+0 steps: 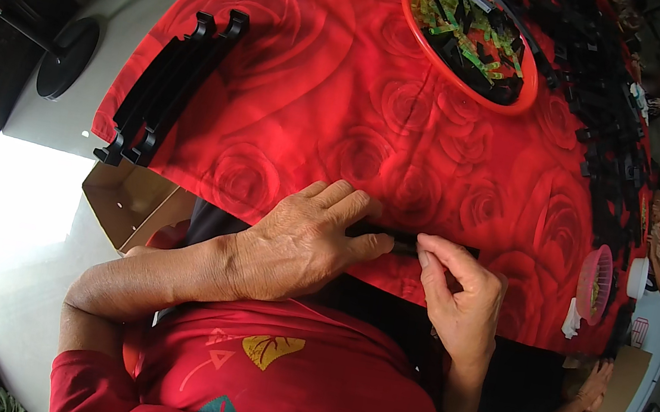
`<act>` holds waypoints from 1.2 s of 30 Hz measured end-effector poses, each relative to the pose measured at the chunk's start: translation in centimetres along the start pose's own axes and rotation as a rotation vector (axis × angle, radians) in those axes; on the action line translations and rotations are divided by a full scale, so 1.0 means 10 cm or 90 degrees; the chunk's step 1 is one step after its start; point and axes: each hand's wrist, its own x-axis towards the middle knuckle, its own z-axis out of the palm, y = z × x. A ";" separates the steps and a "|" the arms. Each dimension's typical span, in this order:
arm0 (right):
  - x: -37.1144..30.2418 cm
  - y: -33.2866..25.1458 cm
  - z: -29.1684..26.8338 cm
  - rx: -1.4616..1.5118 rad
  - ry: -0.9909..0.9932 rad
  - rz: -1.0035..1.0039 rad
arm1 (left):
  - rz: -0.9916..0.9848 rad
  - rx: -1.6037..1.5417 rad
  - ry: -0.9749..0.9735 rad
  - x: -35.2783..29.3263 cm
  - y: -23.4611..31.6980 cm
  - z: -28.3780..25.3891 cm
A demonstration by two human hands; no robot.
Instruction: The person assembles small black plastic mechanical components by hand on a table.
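A dark, narrow black plastic strip [405,239] lies at the near edge of the red tablecloth, mostly covered by my hands. My left hand [298,240] is closed over its left part, with fingers on the far side and the thumb on the near side. From the right, my right hand [463,289] comes to the strip with thumb and forefinger pinched close to the left thumb. Whatever sits between those fingertips is too small to make out. Two long black plastic parts with hooked ends [194,79] rest side by side at the table's left edge.
A red tray [499,106] of green and black pieces stands at the far side. Black parts [605,104] heap along the right, near a pink basket [595,285] and white container [637,278]. A cardboard box [121,202] is below left. Another person's hand [595,386] shows lower right.
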 end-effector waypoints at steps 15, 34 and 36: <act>0.03 0.11 -0.17 -0.095 -0.057 -0.141 | 0.019 0.043 -0.014 -0.02 0.00 -0.03; 0.16 0.27 -0.08 -0.154 -0.064 -0.249 | 0.002 0.041 -0.033 0.04 0.01 -0.02; 0.16 0.29 -0.07 -0.134 -0.061 -0.250 | 0.003 0.036 -0.032 0.04 0.01 -0.03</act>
